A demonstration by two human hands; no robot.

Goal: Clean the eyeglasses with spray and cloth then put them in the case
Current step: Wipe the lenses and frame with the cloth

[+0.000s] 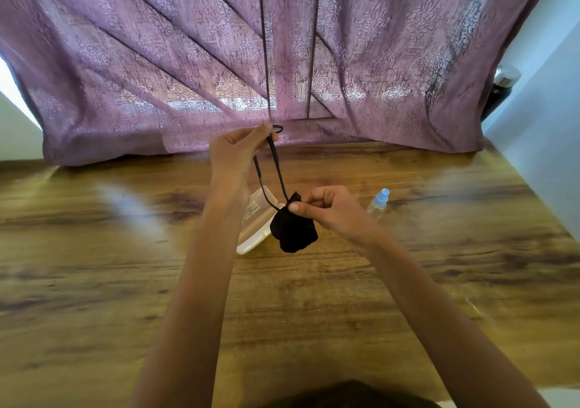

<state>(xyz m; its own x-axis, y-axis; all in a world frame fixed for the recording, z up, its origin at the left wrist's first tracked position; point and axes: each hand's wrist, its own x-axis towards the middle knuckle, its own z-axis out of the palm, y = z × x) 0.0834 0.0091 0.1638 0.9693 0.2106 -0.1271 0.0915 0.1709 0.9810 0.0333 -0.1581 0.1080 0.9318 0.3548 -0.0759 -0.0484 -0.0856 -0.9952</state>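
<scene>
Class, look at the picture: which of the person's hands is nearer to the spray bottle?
Right. The right hand, pinching the black cloth, sits just beside the spray bottle; the left hand holds the eyeglasses farther away.

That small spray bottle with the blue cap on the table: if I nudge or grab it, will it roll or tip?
The spray bottle seems to lie on its side on the table, so a nudge would probably roll it. Its clear body looks like thin plastic, so likely light. It may feel smooth, perhaps slippery.

A mauve curtain [188,62] with a damask pattern hangs behind a brown wood-grain table [125,282], black eyeglasses [273,169], black cloth [293,231], white case [251,241] and pale-blue-capped clear bottle [378,203].
</scene>
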